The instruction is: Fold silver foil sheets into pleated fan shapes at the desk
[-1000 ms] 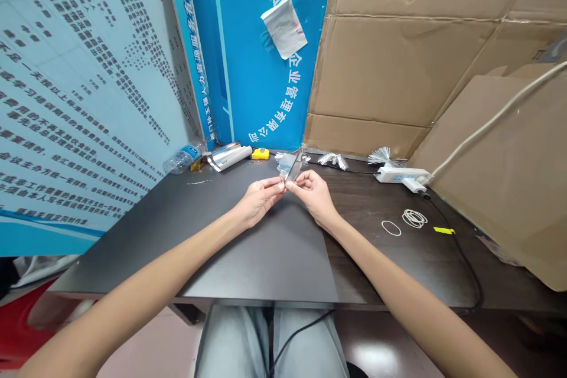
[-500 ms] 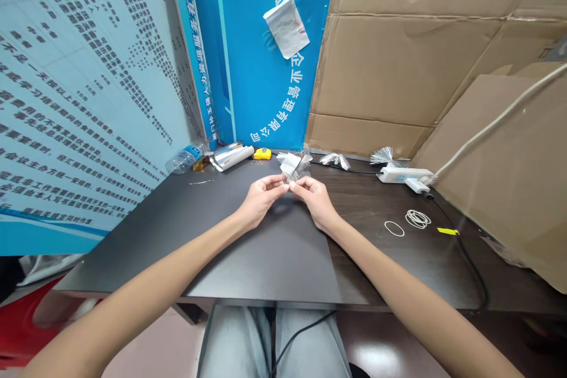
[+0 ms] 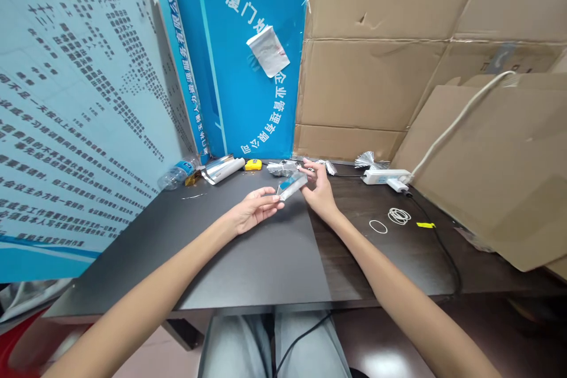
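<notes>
A narrow strip of shiny, clear-looking film [image 3: 291,187] slants across the gap between my hands. My right hand [image 3: 318,190] pinches its upper end between the fingers. My left hand [image 3: 254,209] is apart from my right, its fingertips beside the strip's lower end, and it seems to hold nothing. Just beyond the strip, a crumpled silver tinsel-like tuft [image 3: 282,168] lies on the dark table [image 3: 266,260]. Another such tuft [image 3: 326,166] sits beyond my right hand's fingers.
Along the back edge lie a foil roll [image 3: 224,169], a yellow tape measure [image 3: 253,164], a plastic bottle [image 3: 178,175] and a third tuft [image 3: 369,160]. Right of these are a white power strip [image 3: 384,176], rubber bands [image 3: 399,216] and a black cable [image 3: 443,242]. Cardboard and printed boards stand behind.
My hands have separated, the left drawing back from the strip. The right hand now holds the strip slanted, and the white piece seen earlier no longer shows with it. The view has shifted slightly.
</notes>
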Available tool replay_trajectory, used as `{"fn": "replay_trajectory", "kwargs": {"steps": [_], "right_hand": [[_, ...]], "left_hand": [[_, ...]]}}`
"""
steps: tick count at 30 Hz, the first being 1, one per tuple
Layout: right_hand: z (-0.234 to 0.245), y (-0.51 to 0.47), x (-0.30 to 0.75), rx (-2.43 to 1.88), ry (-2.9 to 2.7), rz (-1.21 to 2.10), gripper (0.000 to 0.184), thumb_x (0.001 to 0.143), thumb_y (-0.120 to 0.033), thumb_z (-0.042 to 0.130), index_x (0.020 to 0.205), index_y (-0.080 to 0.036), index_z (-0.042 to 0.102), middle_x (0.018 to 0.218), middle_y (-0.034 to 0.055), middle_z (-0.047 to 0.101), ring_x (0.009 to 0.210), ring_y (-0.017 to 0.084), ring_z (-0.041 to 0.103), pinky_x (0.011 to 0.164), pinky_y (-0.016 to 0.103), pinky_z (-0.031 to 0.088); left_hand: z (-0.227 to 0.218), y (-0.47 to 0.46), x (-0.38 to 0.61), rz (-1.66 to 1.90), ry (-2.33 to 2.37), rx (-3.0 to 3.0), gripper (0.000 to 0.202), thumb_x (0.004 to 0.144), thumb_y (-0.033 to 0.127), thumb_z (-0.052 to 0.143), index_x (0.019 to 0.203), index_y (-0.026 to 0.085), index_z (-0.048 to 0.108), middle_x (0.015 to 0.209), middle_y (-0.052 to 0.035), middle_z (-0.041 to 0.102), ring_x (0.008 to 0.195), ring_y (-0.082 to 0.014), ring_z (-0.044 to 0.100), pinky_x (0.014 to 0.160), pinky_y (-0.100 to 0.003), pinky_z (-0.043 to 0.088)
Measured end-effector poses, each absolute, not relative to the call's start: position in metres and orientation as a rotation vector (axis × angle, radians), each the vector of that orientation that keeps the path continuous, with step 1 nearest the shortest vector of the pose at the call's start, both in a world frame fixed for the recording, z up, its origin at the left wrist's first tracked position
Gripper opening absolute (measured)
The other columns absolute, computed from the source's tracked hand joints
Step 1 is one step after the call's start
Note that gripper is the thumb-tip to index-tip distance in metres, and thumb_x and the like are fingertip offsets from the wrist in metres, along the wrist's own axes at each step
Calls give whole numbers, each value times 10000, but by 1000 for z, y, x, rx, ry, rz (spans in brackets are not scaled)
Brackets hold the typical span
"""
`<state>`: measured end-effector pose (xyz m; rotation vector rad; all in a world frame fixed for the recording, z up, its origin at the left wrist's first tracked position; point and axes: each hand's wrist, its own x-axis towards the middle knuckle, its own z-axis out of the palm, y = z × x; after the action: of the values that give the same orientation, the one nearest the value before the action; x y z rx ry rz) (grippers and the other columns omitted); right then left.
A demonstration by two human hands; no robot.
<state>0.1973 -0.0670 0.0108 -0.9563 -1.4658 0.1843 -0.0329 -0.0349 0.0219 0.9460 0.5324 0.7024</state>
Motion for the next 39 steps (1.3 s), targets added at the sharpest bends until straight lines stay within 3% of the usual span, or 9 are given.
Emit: {"fn": "replay_trajectory", "kwargs": {"steps": [3, 8, 13, 17, 25, 29, 33, 36, 39], "right_hand": [[18, -75, 201, -909, -1578, -5, 421, 884, -223, 671, 1277, -263, 523, 1586, 130, 507, 1364, 260, 610, 1163, 466, 490], [19, -82, 191, -949, -1613, 58, 205, 967, -286, 608, 1167, -264, 568, 1378, 102, 684, 1262, 245, 672, 1125, 442, 510], [22, -82, 189, -1020, -1532, 118, 195, 979, -401, 605, 1063, -245, 686, 1253, 93, 747, 1187, 268, 702, 1084, 450, 524], [23, -78, 193, -1110, -1464, 193, 263, 945, -463, 649, 990, -229, 759, 1085, 79, 784, 1054, 264, 725, 991, 424, 551], [8, -78, 208, -1157, -1480, 563, 355, 806, -522, 776, 948, -199, 808, 1007, 76, 800, 945, 244, 735, 915, 392, 558], [1, -94, 221, -1227, -1629, 627, 335, 845, -501, 751, 985, -205, 819, 1050, 76, 805, 986, 254, 748, 937, 404, 564], [-3, -104, 229, -1249, -1793, 545, 263, 908, -459, 703, 1017, -240, 799, 1051, 46, 804, 975, 238, 757, 930, 393, 571], [-5, -106, 228, -1227, -1836, 529, 217, 906, -426, 716, 1033, -258, 770, 1039, 27, 806, 996, 240, 766, 940, 390, 580], [-4, -106, 227, -1225, -1930, 470, 182, 922, -396, 699, 1023, -279, 796, 1064, 27, 807, 1019, 253, 758, 976, 407, 565]], "left_hand": [[21, -33, -35, 667, 499, 934, 539, 681, 131, 966, 1071, 181, 597, 951, -28, 756, 839, -166, 794, 697, -184, 628], [17, -24, -36, 758, 498, 944, 551, 633, 194, 1001, 1043, 199, 634, 901, 8, 748, 756, -137, 777, 634, -167, 604], [15, -17, -37, 967, 547, 1073, 448, 714, 340, 965, 1050, 154, 736, 1030, -61, 773, 850, -140, 771, 749, -200, 599], [12, -13, -41, 1120, 568, 1423, 486, 781, 468, 897, 1130, 151, 777, 1105, -117, 783, 941, -214, 766, 871, -307, 588], [8, -1, -56, 1234, 595, 2176, 217, 904, 377, 752, 1016, 210, 833, 1082, -113, 759, 918, -215, 697, 887, -322, 543], [6, -1, -61, 1035, 448, 2442, 203, 968, 315, 641, 1040, 220, 806, 1206, -111, 725, 877, -178, 689, 810, -282, 537], [8, -5, -65, 800, 429, 2579, 256, 993, 265, 584, 1182, 257, 757, 1061, -59, 772, 841, -172, 682, 782, -254, 500], [11, -5, -67, 728, 417, 2596, 330, 993, 269, 583, 1289, 281, 728, 1125, -60, 777, 931, -195, 700, 847, -270, 501], [12, -4, -66, 671, 361, 2635, 292, 984, 259, 588, 1204, 272, 780, 1142, -83, 772, 1049, -232, 689, 969, -322, 488]]}}
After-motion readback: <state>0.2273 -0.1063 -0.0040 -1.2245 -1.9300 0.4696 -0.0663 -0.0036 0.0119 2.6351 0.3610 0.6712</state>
